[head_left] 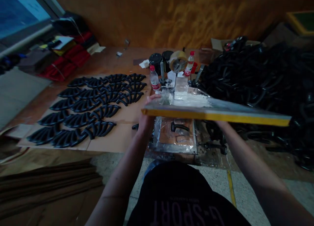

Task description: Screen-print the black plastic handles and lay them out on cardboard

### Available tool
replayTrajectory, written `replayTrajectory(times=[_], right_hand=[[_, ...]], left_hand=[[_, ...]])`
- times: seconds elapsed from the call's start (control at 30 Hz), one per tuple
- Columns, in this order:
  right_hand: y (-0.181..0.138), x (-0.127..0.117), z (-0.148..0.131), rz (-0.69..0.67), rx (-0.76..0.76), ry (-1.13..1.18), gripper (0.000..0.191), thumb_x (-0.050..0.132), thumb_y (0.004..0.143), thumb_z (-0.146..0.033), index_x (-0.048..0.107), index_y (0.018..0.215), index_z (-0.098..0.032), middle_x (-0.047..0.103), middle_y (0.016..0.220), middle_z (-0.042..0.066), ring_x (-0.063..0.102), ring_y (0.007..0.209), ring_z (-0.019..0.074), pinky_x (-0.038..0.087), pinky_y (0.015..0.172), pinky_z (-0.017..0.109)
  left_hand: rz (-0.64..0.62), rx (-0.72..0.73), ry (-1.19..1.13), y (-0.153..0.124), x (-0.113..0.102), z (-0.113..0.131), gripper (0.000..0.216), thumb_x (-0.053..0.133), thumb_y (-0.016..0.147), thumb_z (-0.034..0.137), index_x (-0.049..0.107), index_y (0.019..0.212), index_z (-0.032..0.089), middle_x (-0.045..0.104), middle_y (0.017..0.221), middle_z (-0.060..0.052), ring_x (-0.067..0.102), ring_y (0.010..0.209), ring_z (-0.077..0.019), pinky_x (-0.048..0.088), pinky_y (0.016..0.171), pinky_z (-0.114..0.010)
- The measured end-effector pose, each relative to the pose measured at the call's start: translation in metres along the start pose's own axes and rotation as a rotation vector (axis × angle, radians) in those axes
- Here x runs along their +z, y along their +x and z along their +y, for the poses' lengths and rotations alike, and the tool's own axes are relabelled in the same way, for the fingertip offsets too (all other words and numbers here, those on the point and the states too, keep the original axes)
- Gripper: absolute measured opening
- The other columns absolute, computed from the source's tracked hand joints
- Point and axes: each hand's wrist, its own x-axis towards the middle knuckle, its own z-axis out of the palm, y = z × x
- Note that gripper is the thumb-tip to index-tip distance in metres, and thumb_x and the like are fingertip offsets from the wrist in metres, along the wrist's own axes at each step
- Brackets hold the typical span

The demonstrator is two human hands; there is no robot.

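A screen-printing frame (216,115) with a yellow front edge is tilted up in front of me, white ink (192,100) smeared over its mesh. My left hand (151,100) is closed around its left end, fingertips showing above the edge. The frame hides most of my right hand (221,123), which reaches behind and under it; its fingers do not show. Below the frame, a black curved handle-like part (180,127) lies on a plastic-covered base board (175,147). Behind the mesh stand metal clamps (167,83) and a flat plate (181,84).
Rows of black curved parts (80,101) cover cardboard on the left. A large heap of similar parts (255,78) fills the right. Two red-capped bottles, one nearer (154,78), a tape roll (178,61) and dark jars (155,59) stand behind the frame. Red bundles (66,64) lie back left.
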Motion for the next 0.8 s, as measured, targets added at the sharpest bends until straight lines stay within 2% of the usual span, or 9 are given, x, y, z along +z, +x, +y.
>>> replayTrajectory(times=[0.13,0.2,0.3,0.33,0.43,0.53,0.63,0.73,0.8], right_hand=[[-0.048,0.06,-0.023,-0.329,-0.166,-0.187,0.025,0.069,0.084,-0.041,0.067,0.088,-0.017,0.066,0.1,0.011,0.06,0.098,0.0255,0.045,0.09,0.036],[-0.061,0.077,-0.041,-0.474,-0.159,-0.276,0.019,0.064,0.089,-0.032,0.064,0.095,-0.015,0.065,0.105,0.013,0.059,0.102,0.0247,0.043,0.089,0.034],[-0.076,0.085,-0.069,-0.512,-0.007,-0.215,0.013,0.052,0.095,-0.025,0.058,0.101,-0.015,0.066,0.096,0.011,0.06,0.088,0.0206,0.043,0.078,0.03],[-0.082,0.085,-0.078,-0.493,-0.006,-0.163,0.012,0.052,0.096,-0.025,0.058,0.1,-0.015,0.066,0.095,0.01,0.06,0.085,0.0198,0.043,0.076,0.03],[-0.09,0.084,-0.095,-0.452,-0.192,0.013,0.007,0.055,0.095,-0.024,0.058,0.093,-0.018,0.065,0.095,0.007,0.06,0.09,0.0185,0.043,0.08,0.029],[-0.071,0.074,-0.074,-0.447,-0.214,-0.056,0.012,0.05,0.097,-0.023,0.062,0.096,-0.02,0.067,0.101,0.006,0.06,0.097,0.0173,0.044,0.086,0.028],[-0.038,0.057,-0.018,-0.437,0.078,-0.478,0.027,0.045,0.095,-0.014,0.062,0.116,-0.016,0.065,0.116,0.013,0.059,0.11,0.021,0.044,0.091,0.03],[-0.021,0.045,0.03,-0.494,0.187,-0.612,0.036,0.046,0.087,-0.005,0.063,0.119,-0.01,0.067,0.112,0.021,0.061,0.109,0.0279,0.048,0.086,0.036],[-0.021,0.041,0.045,-0.517,0.177,-0.618,0.039,0.046,0.086,-0.006,0.064,0.119,-0.013,0.067,0.113,0.02,0.063,0.107,0.0283,0.049,0.083,0.036]], left_hand=[[0.086,-0.026,-0.105,0.002,0.011,-0.009,0.054,0.049,0.088,0.062,0.059,0.121,0.021,0.069,0.091,-0.005,0.066,0.076,-0.015,0.053,0.059,-0.023],[0.07,-0.214,-0.111,-0.021,0.014,-0.03,0.059,0.052,0.085,0.066,0.059,0.118,0.018,0.07,0.09,-0.007,0.066,0.071,-0.0156,0.051,0.053,-0.023],[-0.121,-0.678,-0.047,-0.068,0.021,-0.072,0.061,0.061,0.078,0.067,0.063,0.109,0.015,0.072,0.095,-0.013,0.069,0.072,-0.021,0.053,0.051,-0.028],[-0.144,-0.761,-0.062,-0.082,0.024,-0.084,0.059,0.063,0.077,0.066,0.064,0.108,0.016,0.071,0.099,-0.014,0.07,0.076,-0.0223,0.055,0.054,-0.03],[-0.026,-0.78,-0.156,-0.101,0.02,-0.107,0.05,0.063,0.08,0.061,0.062,0.104,0.018,0.071,0.1,-0.01,0.071,0.08,-0.0213,0.059,0.064,-0.033],[0.123,-0.681,0.01,-0.087,-0.022,-0.109,0.047,0.059,0.082,0.059,0.058,0.099,0.016,0.071,0.088,-0.009,0.07,0.067,-0.0193,0.058,0.061,-0.033],[0.254,-0.641,0.507,-0.063,-0.095,-0.109,0.05,0.042,0.09,0.06,0.057,0.106,0.015,0.071,0.083,-0.009,0.07,0.064,-0.0206,0.056,0.06,-0.032],[0.189,-0.732,1.095,-0.052,-0.156,-0.117,0.058,0.026,0.095,0.054,0.06,0.11,0.01,0.073,0.087,-0.018,0.072,0.075,-0.0286,0.055,0.065,-0.037],[0.136,-0.732,1.301,-0.051,-0.176,-0.123,0.058,0.027,0.095,0.049,0.062,0.109,0.006,0.072,0.094,-0.026,0.072,0.087,-0.0363,0.054,0.07,-0.044]])
